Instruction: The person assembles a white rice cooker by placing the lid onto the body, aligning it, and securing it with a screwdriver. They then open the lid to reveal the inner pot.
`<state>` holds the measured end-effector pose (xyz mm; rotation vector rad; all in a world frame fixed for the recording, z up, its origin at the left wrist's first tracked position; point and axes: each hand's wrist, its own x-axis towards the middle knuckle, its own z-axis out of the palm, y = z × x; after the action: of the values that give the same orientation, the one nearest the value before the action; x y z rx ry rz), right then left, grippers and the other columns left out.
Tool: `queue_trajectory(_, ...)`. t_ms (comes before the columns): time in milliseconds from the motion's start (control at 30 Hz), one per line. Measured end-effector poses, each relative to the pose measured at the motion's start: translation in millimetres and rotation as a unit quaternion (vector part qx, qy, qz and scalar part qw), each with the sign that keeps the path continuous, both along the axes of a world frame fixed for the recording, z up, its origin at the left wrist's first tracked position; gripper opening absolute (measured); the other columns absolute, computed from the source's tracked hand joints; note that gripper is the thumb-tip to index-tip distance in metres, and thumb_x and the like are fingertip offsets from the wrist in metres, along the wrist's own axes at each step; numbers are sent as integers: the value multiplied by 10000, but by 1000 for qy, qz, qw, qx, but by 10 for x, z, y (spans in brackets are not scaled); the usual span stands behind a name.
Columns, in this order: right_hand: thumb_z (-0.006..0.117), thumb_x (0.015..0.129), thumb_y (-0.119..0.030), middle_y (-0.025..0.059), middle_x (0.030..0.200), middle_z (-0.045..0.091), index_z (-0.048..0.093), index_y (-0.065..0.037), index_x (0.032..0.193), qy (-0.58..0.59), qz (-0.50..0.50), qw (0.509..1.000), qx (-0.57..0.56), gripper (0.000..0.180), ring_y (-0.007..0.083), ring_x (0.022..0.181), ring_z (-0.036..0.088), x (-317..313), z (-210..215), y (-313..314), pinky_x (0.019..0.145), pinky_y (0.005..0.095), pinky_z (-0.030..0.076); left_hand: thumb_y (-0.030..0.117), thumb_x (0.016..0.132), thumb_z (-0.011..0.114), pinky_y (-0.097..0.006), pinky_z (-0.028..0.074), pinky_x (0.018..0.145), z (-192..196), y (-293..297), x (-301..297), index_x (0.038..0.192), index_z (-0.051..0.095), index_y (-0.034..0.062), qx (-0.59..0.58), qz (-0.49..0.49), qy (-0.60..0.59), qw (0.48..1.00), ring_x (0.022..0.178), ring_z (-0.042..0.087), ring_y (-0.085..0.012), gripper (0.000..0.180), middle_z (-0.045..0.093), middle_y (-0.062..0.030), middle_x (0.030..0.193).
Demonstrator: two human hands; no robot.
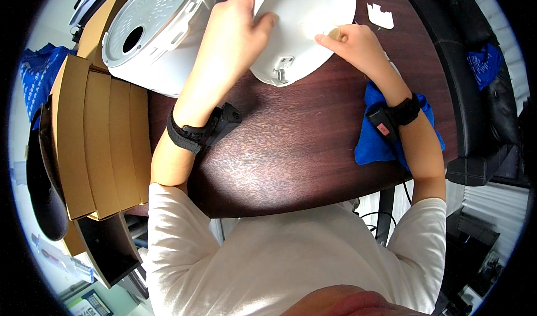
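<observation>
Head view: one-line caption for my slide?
Left hand steadies a white round cover while right hand presses a small tan piece onto it.

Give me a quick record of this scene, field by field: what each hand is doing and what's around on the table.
surface: dark wooden table
left hand: gripping the rim of a white round lid, apparently shut on it
right hand: fingertips pinch a small tan piece against the lid
left of the lid: white appliance body lying on its side
under right forearm: blue cloth
far left: cardboard boxes
</observation>
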<state>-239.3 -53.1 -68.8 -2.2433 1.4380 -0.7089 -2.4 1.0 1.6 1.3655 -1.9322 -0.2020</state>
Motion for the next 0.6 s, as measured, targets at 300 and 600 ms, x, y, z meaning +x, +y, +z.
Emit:
queue_trajectory(300, 716, 836, -523, 125, 568, 629, 717, 0, 724, -52, -7, 997, 52, 535, 207, 527, 636, 15, -41, -42, 511, 347, 484, 139, 890, 695, -376, 573, 748, -17, -14, 28, 1176, 589, 60, 22, 12, 3, 1000, 892, 735, -262, 316, 724, -163, 966)
queue_trajectory(600, 693, 828, -584, 54, 464, 553, 695, 1, 644, -131, 5, 983, 130, 614, 135, 405, 576, 1, -118, -62, 388, 246, 435, 155, 892, 700, -349, 555, 766, -46, -86, 72, 1168, 605, 57, 3, -6, -8, 1000, 901, 719, -225, 308, 719, -127, 977)
